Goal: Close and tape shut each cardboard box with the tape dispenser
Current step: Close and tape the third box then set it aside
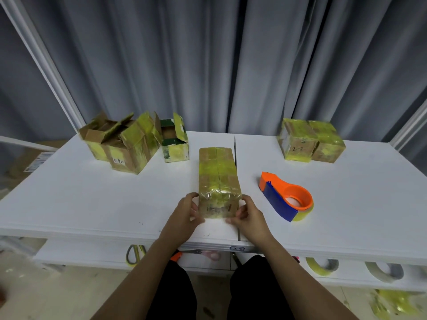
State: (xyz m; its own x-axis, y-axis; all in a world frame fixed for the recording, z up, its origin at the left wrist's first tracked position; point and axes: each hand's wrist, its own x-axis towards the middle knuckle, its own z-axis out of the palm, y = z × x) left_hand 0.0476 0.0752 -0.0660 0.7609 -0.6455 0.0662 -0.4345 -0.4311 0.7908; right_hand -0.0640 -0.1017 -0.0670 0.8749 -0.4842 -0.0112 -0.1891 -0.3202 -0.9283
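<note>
- Grey pleated curtain (208,65) behind; white table (92,199) in front, split by a narrow seam (235,144) running front to back.
- Long cardboard box (218,181), closed, at table centre just left of the seam, lying lengthwise away from the person; yellowish tape over its top and near end.
- Left hand (184,215) gripping the box's near left corner, fingers curled onto the end face.
- Right hand (248,214) gripping the near right corner, fingers curled onto the same face; both hands clamped on the box.
- Tape dispenser (285,196), orange body with blue blade guard, yellowish roll, lying on the table to the right of the box, apart from both hands.
- Open boxes (124,144), flaps up, clustered at back left; small green-and-white open box (174,144) just beside them.
- Two closed taped boxes (310,140) touching side by side at back right; "2-2" written on the left one.
- Lower shelf (92,255) under the table edge: scissors (203,252) with pink handles, tape rolls (323,266) toward the right.
- Dark trousers (249,292) at bottom centre.
</note>
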